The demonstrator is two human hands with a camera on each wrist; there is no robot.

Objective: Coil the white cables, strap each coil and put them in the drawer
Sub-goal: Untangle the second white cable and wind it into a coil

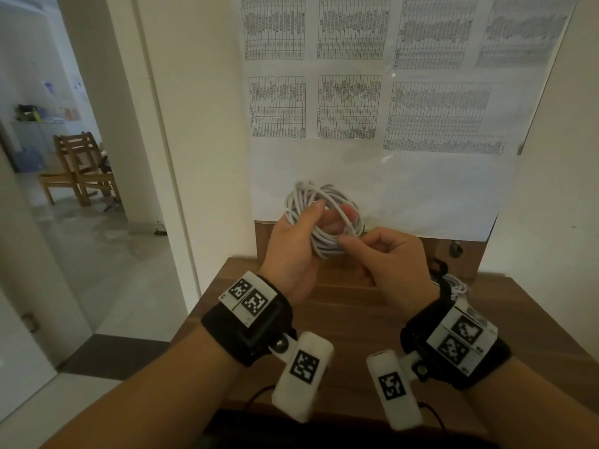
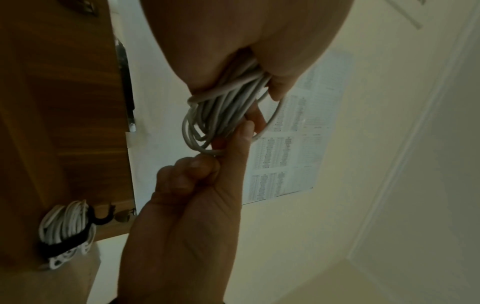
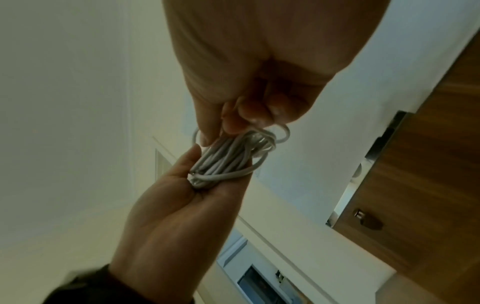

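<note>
A loose coil of white cable (image 1: 324, 234) is held up over the wooden top, in front of the wall. My left hand (image 1: 332, 217) grips it, thumb across the front and fingers through the loops. My right hand (image 1: 346, 243) pinches a strand at the coil's lower right edge. The left wrist view has the coil (image 2: 223, 115) hanging from the left palm, the right hand (image 2: 207, 162) reaching up to it. In the right wrist view the coil (image 3: 228, 160) lies across the left hand (image 3: 182, 205). A second white coil (image 2: 67, 226), bound with a black strap (image 2: 64, 242), lies on the top.
The wooden top (image 1: 340, 319) is narrow, and the strapped coil (image 1: 455, 285) lies at its right rear, half hidden by my right wrist. A wooden back panel carries a metal knob (image 1: 455, 247). Printed sheets (image 1: 350, 105) cover the wall. A doorway with chairs (image 1: 77, 166) lies left.
</note>
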